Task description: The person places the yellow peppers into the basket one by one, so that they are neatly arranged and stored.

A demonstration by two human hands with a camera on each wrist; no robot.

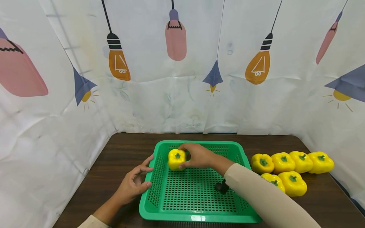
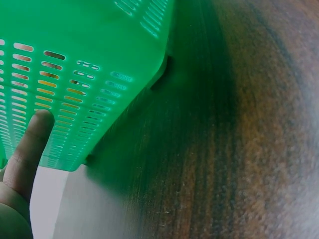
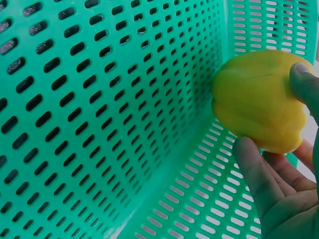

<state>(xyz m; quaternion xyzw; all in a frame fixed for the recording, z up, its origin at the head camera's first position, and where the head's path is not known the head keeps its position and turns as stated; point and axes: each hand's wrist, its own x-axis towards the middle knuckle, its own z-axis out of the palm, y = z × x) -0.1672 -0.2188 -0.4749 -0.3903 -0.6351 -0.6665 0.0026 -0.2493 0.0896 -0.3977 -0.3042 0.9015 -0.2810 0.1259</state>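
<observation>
Yellow pepper (image 1: 176, 159): inside the green basket (image 1: 171, 216), in its far left part, stem upward in the head view; whether its base touches the basket floor I cannot tell
Step in hand: by my reading, setting this pepper into the far left corner, with the grip not yet given up
Next move: calls for seating it squarely on the floor near the left wall, then easing thumb and fingers apart evenly so that it does not roll or tip
Right hand (image 1: 196, 155): grips the pepper from its right side, thumb on the near side and fingers on the far side, as the head view shows
Right forearm: comes in from the lower right in a beige sleeve (image 1: 262, 190), slanting over the basket's right side, hand reaching left
Left hand (image 1: 132, 183): outside the basket, just beside its left wall, fingers spread and slightly bent, holding nothing; contact with the wall is hard to judge, though one fingertip lies close against the slots in the left wrist view
Other peppers (image 1: 293, 184): on the table (image 1: 322, 205) right of the basket, four in the back row and two in front, one partly hidden by the sleeve
</observation>
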